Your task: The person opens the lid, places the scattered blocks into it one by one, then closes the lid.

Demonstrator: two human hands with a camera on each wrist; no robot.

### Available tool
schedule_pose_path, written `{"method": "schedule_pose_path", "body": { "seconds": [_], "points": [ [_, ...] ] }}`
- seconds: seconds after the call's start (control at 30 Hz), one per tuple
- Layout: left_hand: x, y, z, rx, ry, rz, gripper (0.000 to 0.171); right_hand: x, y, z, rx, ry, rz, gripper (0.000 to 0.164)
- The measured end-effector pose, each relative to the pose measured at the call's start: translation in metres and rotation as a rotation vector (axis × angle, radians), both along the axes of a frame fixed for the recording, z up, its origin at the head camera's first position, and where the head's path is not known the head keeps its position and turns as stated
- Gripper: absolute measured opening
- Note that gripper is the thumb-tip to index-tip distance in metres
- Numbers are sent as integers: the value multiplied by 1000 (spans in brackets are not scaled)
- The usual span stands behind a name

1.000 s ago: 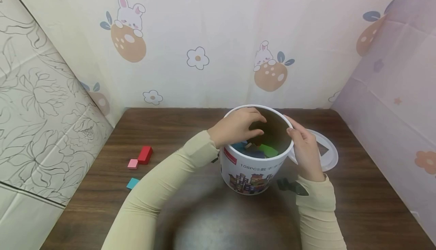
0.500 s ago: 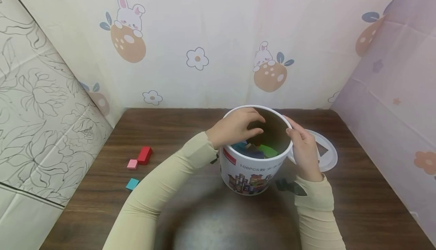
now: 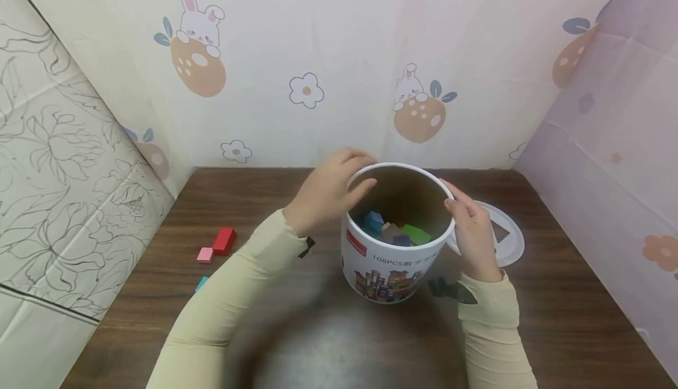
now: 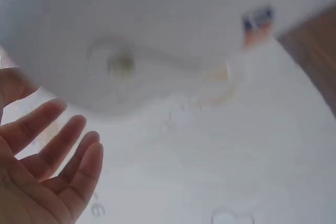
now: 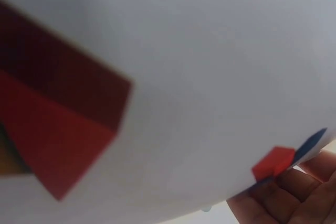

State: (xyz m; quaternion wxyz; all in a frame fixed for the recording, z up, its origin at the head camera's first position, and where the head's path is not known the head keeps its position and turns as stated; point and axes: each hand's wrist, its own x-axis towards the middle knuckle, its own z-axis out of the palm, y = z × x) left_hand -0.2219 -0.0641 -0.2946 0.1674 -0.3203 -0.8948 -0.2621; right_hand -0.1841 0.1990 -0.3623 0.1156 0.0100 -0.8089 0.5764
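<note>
Bucket and hands at a dark wood-grain table. The white printed bucket stands upright right of centre, near the table's back edge, its mouth facing up. Within it, low down, lie loose blocks, among them a green block toward the right and a blue block toward the left; other pieces between them are shaded. The left hand is at the bucket's left rim, fingers apart and gently bent, thumb reaching across the rim in the head view; it grips nothing, and whether it touches the rim cannot be told. The right hand holds the bucket at its right side, thumb at the rim and fingers bent against the outer wall, as the right wrist view also shows. Behind this hand a round white lid lies on the table, partly hidden. At far left a red block lies just beside a smaller pink block; nearer the person, a turquoise block is partly covered by the left sleeve. The backdrop bears rabbits, fruit and flowers
</note>
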Motion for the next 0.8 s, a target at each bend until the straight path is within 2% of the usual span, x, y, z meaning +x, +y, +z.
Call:
{"method": "schedule_pose_path", "body": {
  "seconds": [0.13,0.37,0.6,0.7,0.8],
  "points": [
    [1,-30,-1,27,22,83,42,0,0,-1,-5,3,5,41],
    [-2,-99,-12,-6,-33,241,47,-1,1,-1,-10,8,7,41],
    [-6,-173,-33,-118,-233,357,51,-1,0,-1,-2,21,10,41],
    [-5,-200,-49,-151,-313,376,51,-1,0,-1,4,19,12,41],
    [-2,-217,-71,-175,-409,386,52,-1,-1,-1,1,12,13,41]
  ]
}}
